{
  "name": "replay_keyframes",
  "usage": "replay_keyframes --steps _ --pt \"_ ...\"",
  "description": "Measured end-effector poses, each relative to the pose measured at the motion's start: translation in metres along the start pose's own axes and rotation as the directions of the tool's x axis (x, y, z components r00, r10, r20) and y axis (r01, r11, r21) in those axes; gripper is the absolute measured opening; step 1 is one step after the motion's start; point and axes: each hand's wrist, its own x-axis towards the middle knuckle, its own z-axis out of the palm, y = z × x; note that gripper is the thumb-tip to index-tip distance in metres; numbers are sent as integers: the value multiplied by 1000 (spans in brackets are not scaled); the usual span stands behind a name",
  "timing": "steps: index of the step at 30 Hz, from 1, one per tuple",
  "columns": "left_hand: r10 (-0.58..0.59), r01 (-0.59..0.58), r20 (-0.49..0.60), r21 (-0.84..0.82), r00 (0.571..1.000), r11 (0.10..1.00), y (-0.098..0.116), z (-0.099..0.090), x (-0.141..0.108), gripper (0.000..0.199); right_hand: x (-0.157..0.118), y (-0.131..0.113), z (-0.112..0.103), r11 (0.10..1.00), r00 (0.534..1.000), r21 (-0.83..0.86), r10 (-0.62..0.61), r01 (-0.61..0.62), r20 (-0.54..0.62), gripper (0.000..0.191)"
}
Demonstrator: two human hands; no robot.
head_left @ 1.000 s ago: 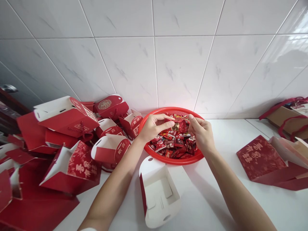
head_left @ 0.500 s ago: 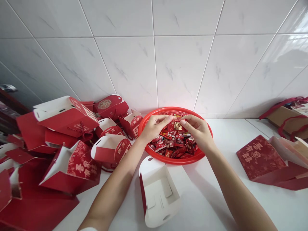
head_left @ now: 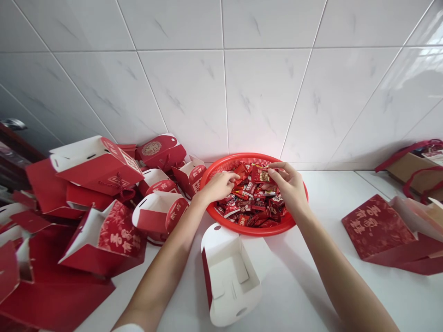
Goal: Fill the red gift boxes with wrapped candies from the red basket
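Note:
A red oval plastic basket (head_left: 300,216) stands against the wall, filled with red wrapped candies (head_left: 249,205). Over its right side, my right hand (head_left: 289,184) pinches a flat red and gold candy packet (head_left: 261,174) between thumb and fingers. My left hand (head_left: 218,185) is at the basket's left side, its fingers curled together beside a red wrapper (head_left: 243,171). What lies between those fingers, if anything, is hidden. In front of the basket, between my forearms, an open red and white paper box (head_left: 230,276) shows its bare white inside.
Several red gift boxes (head_left: 100,166) are piled on the left, some with their flaps raised. On the right lie another red box (head_left: 379,228) and a brown box with red ribbon (head_left: 415,168). A white tiled wall (head_left: 263,101) closes the back of the white counter (head_left: 321,198).
My hands have moved apart over the basket. The left has drawn back and down to the left; the right keeps the packet, which now sits slightly farther right.

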Motion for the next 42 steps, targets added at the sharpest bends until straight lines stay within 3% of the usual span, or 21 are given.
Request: replay_keyframes --steps 3,9,14,20,26,35,39,42 --pt "-69 62 107 65 992 996 -4 3 2 51 0 1 0 1000 1000 -12 -8 8 -25 33" --pt "-147 125 185 127 972 984 -7 3 2 59 -1 0 1 1000 1000 -27 -1 0 -23 31" --pt "-166 142 196 129 966 981 -4 2 2 56 -1 -1 1 1000 1000 -19 8 -9 -24 29" --pt "-136 114 254 100 958 988 -4 1 2 30 0 -1 1 1000 1000 -15 11 -11 -15 29" --pt "-106 102 259 31 960 994 -10 3 5 39 0 0 1 1000 1000 -13 2 -3 -21 28" --pt "27 -4 99 -228 995 974 -11 -2 4 49 -2 -2 1 999 1000 -55 1 -2 -27 25" --pt "92 -112 -63 -509 994 853 -8 -8 3 48 -2 -1 1 998 1000 -66 6 -8 -30 28" --pt "101 -172 -148 -618 984 767 -3 -11 0 52 -1 0 1 998 1000 -54 17 -18 -10 29"
